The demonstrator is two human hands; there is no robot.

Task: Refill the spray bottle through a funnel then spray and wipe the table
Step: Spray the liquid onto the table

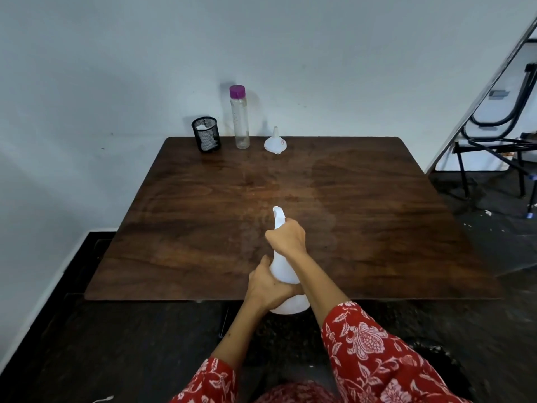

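Showing a white spray bottle (283,269) held in both hands at the near edge of the wooden table (377,205), roughly midway along that edge. Its base hangs just off the near edge, and its nozzle points away from the person toward the far edge. The right hand (287,237) is wrapped around the spray head and neck, fingers curled tight on it, knuckles uppermost, wrist bent, with the forearm reaching in from the lower right. The left hand (267,283) grips the lower body of the bottle from the left side, thumb lying up along the plastic and fingers curled around the underside; its forearm rises from the lower centre. Both arms wear red floral sleeves (377,362).

Along the far edge, left of centre, three items stand near one another but apart. A black mesh cup (205,134) is nearest the far-left corner, with something white inside. To its right stands a tall clear bottle (240,117), upright, with a purple cap. Further right a white funnel (274,141) rests inverted, wide mouth down and spout up.

Beyond the table's right side, folded metal furniture (494,112) leans against the wall.
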